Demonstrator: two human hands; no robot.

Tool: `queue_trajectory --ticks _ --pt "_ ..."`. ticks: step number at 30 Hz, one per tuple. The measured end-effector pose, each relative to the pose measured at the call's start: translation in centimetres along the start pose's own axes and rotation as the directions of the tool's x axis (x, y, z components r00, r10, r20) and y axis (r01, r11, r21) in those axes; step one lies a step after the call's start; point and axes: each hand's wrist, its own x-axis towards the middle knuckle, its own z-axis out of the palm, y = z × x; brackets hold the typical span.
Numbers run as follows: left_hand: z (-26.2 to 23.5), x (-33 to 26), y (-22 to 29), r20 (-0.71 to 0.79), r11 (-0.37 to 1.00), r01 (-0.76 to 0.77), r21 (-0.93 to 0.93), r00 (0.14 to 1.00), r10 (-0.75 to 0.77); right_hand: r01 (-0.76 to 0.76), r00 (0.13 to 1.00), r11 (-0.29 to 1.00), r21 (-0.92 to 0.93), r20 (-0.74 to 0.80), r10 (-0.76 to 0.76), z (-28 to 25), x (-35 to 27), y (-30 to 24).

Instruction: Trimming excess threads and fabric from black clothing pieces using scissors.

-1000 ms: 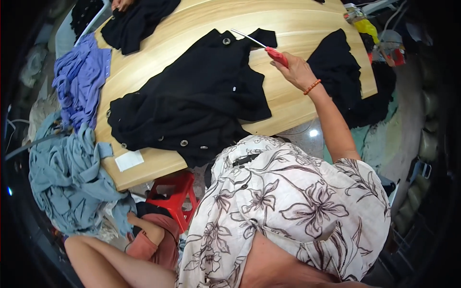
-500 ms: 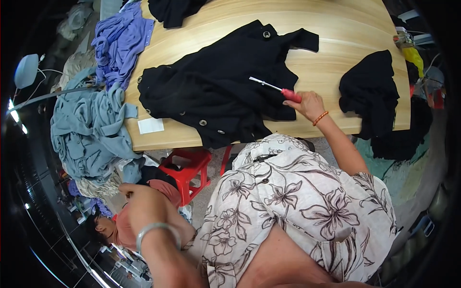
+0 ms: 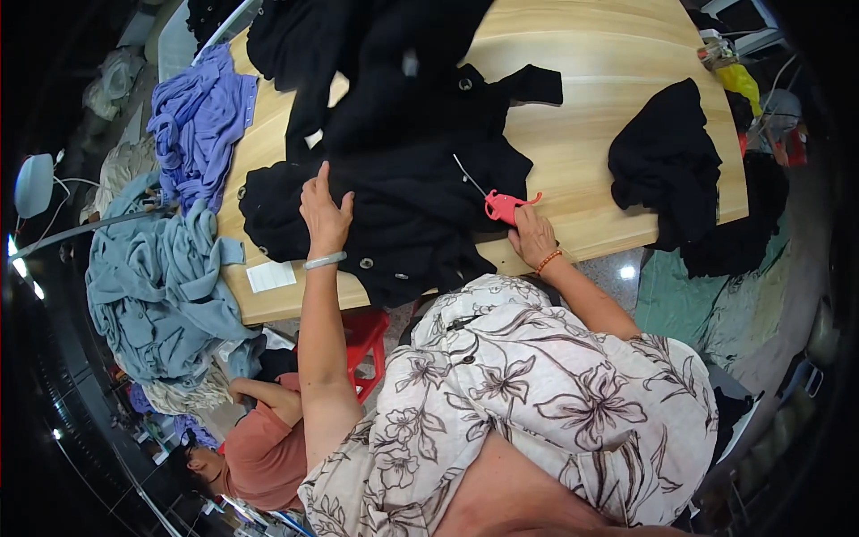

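My left hand (image 3: 326, 213), a pale bangle at its wrist, is open with fingers apart and holds nothing. It reaches over the left part of a black buttoned garment (image 3: 420, 197) spread on the table. Beyond it is another black garment (image 3: 385, 63), partly blurred, covering the far left of the table and overlapping the first. My right hand (image 3: 534, 240) is at the table's near side, its fingers closed on the red handles of a pair of scissors (image 3: 503, 208). Their thin metal blades point away from me over the black garment.
Purple clothing (image 3: 201, 116) and a grey-blue heap (image 3: 161, 277) lie along the left edge. A white paper (image 3: 270, 277) is on the wooden table (image 3: 608, 45). Another black garment (image 3: 667, 161) sits at right. A red stool (image 3: 365, 345) and a person in a salmon top (image 3: 267, 456) are lower left.
My left hand has come up from the lower left over the table. A large black garment now covers the far left. The scissors have turned and lowered, showing their handle loops.
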Motion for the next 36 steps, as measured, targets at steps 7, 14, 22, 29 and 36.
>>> queue_trajectory --ticks 7,14,22,29,36 --pt "-3.5 -3.6 -2.0 0.168 0.905 -0.059 -0.421 0.976 0.141 -0.029 0.993 0.981 0.191 -0.107 0.050 -6.2 -0.4 1.7" --pt "-12.8 -10.0 -6.2 0.355 0.440 0.334 -0.834 0.934 -0.037 0.144 0.963 0.846 0.513 -0.270 0.000 -18.4 7.3 -1.0" --pt "-4.2 -8.5 -12.5 0.007 0.924 0.357 -0.133 0.933 -0.360 -0.144 0.990 0.951 -0.273 -0.029 0.141 -13.9 17.6 -4.2" --pt "-1.6 -3.0 5.9 -0.117 0.908 -0.357 -0.221 0.933 0.339 -0.261 0.965 0.965 0.033 -0.025 0.262 -14.4 10.9 -1.4" --pt "12.1 5.4 12.2 0.184 0.842 -0.528 -0.114 0.821 0.540 -0.079 0.989 0.989 -0.123 0.117 0.093 -16.0 9.4 -2.0"
